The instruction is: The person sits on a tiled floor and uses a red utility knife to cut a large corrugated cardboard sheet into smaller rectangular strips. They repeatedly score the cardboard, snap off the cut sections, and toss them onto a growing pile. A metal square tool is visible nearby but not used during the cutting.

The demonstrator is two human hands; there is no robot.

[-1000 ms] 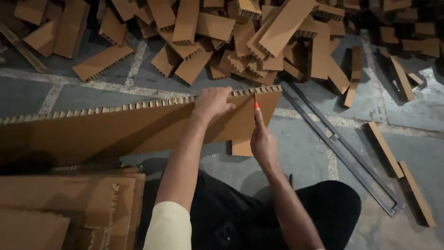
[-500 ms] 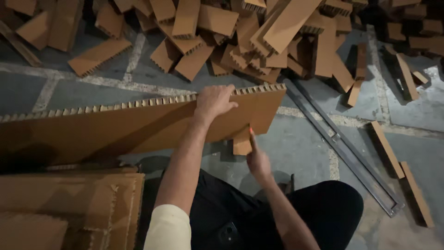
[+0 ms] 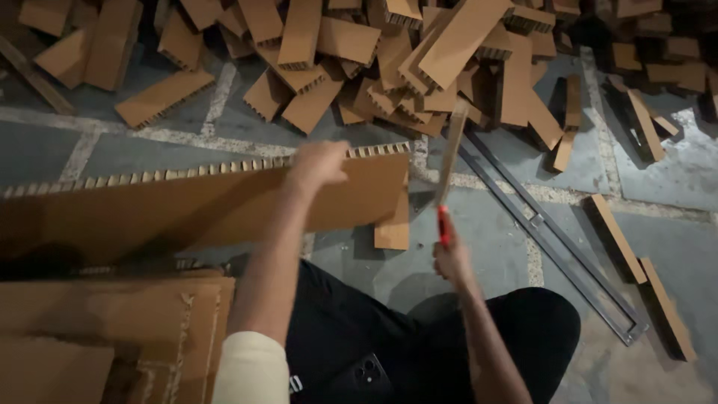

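The right hand (image 3: pixel 452 258), fist closed on a red-handled blade (image 3: pixel 451 161), has now lifted it upright beside the honeycomb cardboard board (image 3: pixel 187 206), whose top edge the left hand (image 3: pixel 320 163) still grips.

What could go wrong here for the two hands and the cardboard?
1. The left hand grips the honeycomb cardboard board close to where the raised blade in the right hand might come down; it may be cut.
2. The partly cut end piece hangs loose and may tear unevenly.
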